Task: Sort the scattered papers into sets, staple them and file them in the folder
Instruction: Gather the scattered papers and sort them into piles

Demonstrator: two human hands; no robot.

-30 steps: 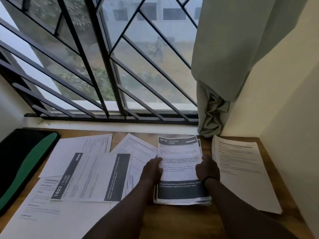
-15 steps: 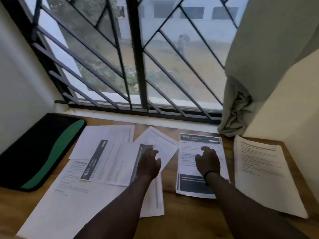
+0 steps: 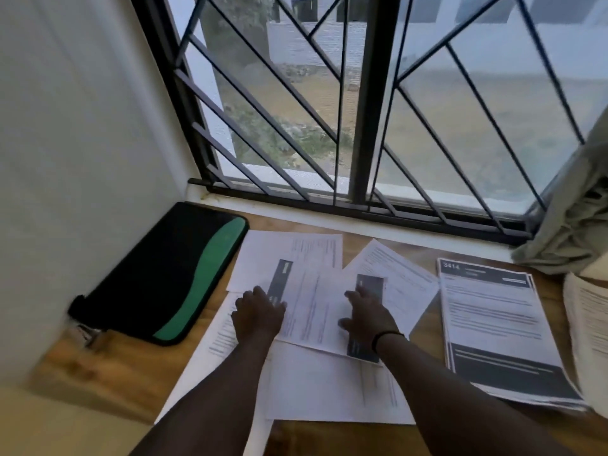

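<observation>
White sheet with dark end bands (image 3: 312,311) now lies under both hands; left hand (image 3: 258,315) and right hand (image 3: 368,319) have moved onto its ends, fingers loosely spread; stacked set (image 3: 493,327) released at right; folder (image 3: 171,274) at tabletop's (image 3: 108,366) left edge.

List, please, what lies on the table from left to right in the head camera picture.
Black and green folder → left hand on the scattered papers → right hand on the same papers → neat stack headed 3414 → white stack at the right edge.
</observation>
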